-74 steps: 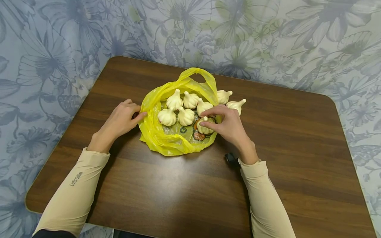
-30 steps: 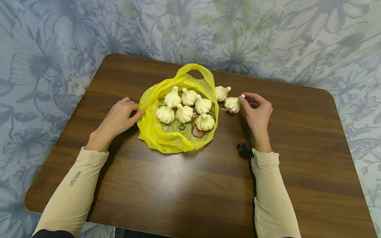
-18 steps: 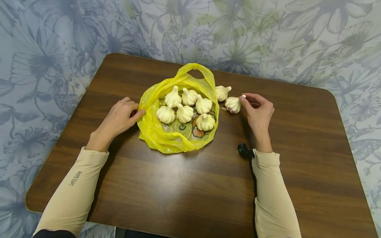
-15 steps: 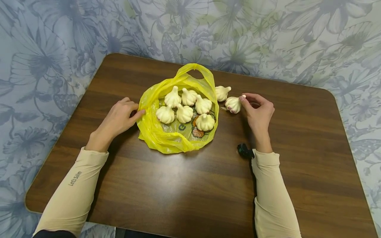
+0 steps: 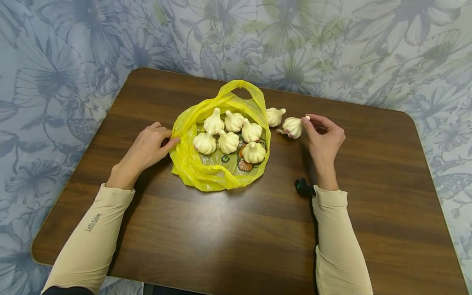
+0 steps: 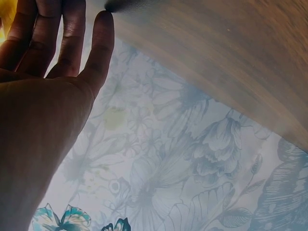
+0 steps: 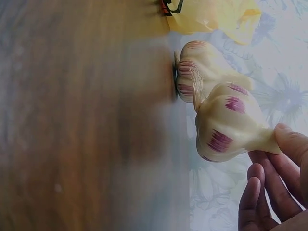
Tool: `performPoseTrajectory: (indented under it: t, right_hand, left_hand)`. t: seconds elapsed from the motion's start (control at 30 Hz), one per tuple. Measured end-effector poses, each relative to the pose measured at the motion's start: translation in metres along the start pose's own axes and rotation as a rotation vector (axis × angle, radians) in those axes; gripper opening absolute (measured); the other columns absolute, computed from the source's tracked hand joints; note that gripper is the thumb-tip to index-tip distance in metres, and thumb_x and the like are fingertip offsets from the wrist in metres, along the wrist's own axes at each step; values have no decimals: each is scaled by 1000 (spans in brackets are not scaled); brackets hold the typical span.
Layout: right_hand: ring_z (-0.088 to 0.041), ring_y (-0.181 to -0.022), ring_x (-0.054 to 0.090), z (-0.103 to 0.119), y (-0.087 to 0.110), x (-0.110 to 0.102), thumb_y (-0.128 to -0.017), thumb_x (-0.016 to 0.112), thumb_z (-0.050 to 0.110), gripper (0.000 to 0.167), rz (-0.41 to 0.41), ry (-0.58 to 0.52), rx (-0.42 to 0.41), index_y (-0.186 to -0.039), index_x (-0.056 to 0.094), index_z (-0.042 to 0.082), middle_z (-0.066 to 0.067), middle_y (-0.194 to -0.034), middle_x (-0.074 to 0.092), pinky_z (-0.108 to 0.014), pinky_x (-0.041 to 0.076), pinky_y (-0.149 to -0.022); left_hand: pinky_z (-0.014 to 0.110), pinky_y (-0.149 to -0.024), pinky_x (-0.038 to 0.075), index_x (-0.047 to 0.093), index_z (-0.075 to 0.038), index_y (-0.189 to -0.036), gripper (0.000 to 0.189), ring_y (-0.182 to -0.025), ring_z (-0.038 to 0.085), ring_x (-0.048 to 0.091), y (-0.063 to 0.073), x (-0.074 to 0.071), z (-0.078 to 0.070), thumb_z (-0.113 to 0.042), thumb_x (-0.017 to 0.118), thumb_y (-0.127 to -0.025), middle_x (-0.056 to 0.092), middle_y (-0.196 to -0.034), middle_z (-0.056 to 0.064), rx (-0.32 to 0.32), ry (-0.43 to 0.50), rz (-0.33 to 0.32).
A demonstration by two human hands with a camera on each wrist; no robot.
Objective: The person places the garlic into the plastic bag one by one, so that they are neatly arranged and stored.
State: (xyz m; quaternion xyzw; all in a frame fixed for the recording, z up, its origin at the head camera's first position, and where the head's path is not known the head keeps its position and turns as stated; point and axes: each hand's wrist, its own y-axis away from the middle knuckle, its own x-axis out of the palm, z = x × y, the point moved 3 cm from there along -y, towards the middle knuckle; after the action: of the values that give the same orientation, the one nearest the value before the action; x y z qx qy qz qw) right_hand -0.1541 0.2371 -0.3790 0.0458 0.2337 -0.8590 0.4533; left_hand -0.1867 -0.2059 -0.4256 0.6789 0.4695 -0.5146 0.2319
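In the head view my right hand [image 5: 324, 137] pinches a garlic bulb [image 5: 293, 127] by its stem, right of the bag. The right wrist view shows this bulb [image 7: 228, 125] with purple patches and a tuft of roots, off the tabletop. Behind it a second bulb [image 7: 207, 67] rests on the table, beside the bag. My left hand [image 5: 147, 143] holds the left rim of a yellow plastic bag [image 5: 189, 172], thumb over the edge. Several cream garlic bulbs [image 5: 228, 142] lie inside the open bag. In the left wrist view the left fingers [image 6: 72, 38] show, the thumb hidden.
The brown wooden table [image 5: 221, 241] stands against a floral-papered wall [image 5: 332, 49]. A small black device [image 5: 304, 187] sits at the right wrist. One bag handle [image 5: 241, 86] stands up at the back.
My right hand has left the bulb at the bag's right side, reached the outermost bulb, and now lifts it slightly rightward by the stem. The left hand stays at the bag's rim.
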Motion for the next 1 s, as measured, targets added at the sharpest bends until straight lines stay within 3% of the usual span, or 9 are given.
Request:
performPoseTrajectory:
  t: [0.47,1.0]
  right_hand:
    - [-2,-75,68,19,-1,-8,-90,84,16,22,-9,-21,-66,-103,82,-2,0,-89,80,-14,53,-71]
    - [-6,-78,68,49,8,-6,-90,83,11,19,8,-34,-151,-103,82,-2,-18,-96,79,-13,53,-73]
  left_hand:
    - [43,-72,44,71,-2,-85,24,-83,31,54,0,0,0,-19,72,-101,68,-82,14,12,-9,-1]
    - [44,-72,45,71,-2,-86,23,-83,31,55,0,0,0,-19,72,-101,68,-84,15,6,-3,-1]
